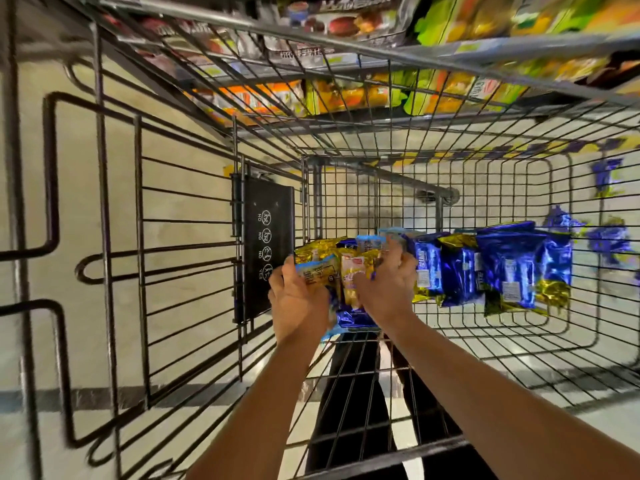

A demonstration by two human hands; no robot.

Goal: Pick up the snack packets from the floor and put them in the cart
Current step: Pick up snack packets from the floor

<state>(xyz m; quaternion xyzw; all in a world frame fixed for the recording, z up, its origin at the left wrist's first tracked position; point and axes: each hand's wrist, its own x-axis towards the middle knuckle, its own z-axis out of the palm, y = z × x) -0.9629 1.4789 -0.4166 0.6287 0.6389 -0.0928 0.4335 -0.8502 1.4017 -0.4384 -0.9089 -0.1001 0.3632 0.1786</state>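
Inside the wire cart [450, 344], low over the basket floor toward its left end, I saw both hands clamped around one bundle of snack packets [349, 275]. The left hand [298, 299] had its fingers curled round the bundle's left side, thumb up against a gold-and-blue packet. The right hand [388, 285] was curled round the right side, fingers wrapped over the top packets. Neither hand was spread; both gripped. The bundle was mixed: gold, pale blue and dark blue wrappers, the lowest one hanging out below the wrists.

To the right of the bundle, a row of blue packets [491, 268] already stood on the basket floor, leaning against each other, reaching toward the right wall. Just left of the hands hung the black flap panel [266, 247] with its printed symbols. Through the right wall I made out more blue packets on the floor [606, 237], blurred, count uncertain.

Judgement: the placing step was in hand, with the bundle inside the cart but not released. Next move called for lowering it to the mesh beside the standing row and opening both hands together, so the loose lower packet would not slip out sideways. Pickup looked unfinished, given the packets outside.
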